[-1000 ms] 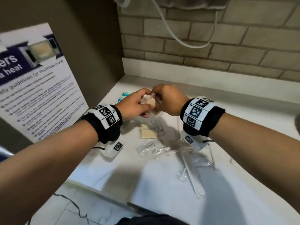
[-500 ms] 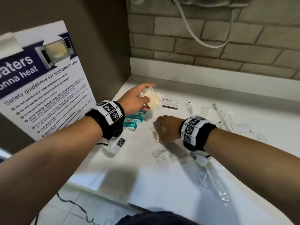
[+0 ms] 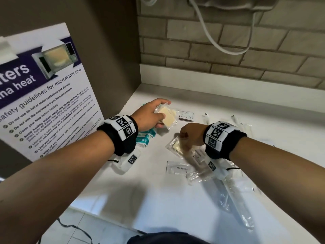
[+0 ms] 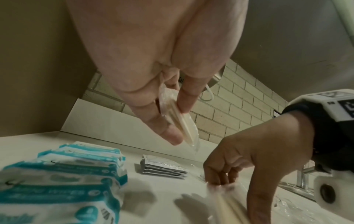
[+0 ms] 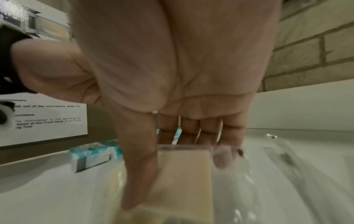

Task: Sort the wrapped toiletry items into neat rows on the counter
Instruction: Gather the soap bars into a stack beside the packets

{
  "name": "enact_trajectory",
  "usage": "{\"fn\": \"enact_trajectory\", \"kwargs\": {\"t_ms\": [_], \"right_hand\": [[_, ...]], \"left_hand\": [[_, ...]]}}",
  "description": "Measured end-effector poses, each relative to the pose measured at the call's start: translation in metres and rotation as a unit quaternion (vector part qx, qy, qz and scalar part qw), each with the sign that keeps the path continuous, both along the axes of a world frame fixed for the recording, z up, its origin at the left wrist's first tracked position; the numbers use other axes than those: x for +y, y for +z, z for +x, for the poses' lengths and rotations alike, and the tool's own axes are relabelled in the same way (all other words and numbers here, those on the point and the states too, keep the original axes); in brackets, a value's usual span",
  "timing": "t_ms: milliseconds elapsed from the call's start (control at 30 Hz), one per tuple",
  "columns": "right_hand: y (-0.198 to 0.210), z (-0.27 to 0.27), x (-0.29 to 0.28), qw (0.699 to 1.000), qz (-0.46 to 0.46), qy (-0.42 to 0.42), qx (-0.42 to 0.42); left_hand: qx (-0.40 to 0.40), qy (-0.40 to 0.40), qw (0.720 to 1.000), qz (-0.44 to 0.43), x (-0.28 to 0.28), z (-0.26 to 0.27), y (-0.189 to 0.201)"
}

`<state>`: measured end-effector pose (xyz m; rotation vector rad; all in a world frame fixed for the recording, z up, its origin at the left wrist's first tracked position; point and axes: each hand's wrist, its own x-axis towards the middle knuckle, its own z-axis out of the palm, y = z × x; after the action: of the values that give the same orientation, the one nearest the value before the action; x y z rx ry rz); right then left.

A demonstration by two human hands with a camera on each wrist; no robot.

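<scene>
Left hand (image 3: 149,114) unmoved, pinching soap packet (image 3: 168,117); right hand (image 3: 190,136) grips blurred, half-hidden soap (image 5: 184,174).

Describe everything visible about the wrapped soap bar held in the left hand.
The wrapped soap bar is a flat, pale cream rectangle sealed in a clear, crinkly plastic wrapper with loose edges beyond the bar. The left hand holds it lifted above the white counter, thumb on one face and fingers on the other; the left wrist view shows it edge-on and thin, tilted downward. It hangs near the teal wipe packs and a stack of grey sachets, touching neither.
</scene>
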<state>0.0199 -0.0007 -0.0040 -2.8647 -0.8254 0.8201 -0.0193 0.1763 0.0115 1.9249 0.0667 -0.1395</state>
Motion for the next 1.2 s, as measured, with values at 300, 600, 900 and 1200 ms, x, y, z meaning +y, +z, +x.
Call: {"fn": "enact_trajectory", "kwargs": {"t_ms": [300,600,900,1200], "right_hand": [[0.025,0.006,-0.002,0.991,0.125,0.043,-0.002],[0.057,0.020,-0.005,0.963,0.259,0.006,-0.078],[0.050,0.027,0.002,0.949,0.295,-0.025,-0.108],[0.030,0.021,-0.003,0.984,0.164,-0.048,-0.055]], "left_hand": [[0.016,0.034,0.999,0.021,-0.010,-0.001,-0.010],[0.048,0.061,0.988,-0.137,-0.024,0.002,-0.006],[0.045,0.041,0.983,-0.171,-0.027,0.008,-0.004],[0.066,0.020,0.983,-0.172,-0.036,0.006,-0.014]]}}
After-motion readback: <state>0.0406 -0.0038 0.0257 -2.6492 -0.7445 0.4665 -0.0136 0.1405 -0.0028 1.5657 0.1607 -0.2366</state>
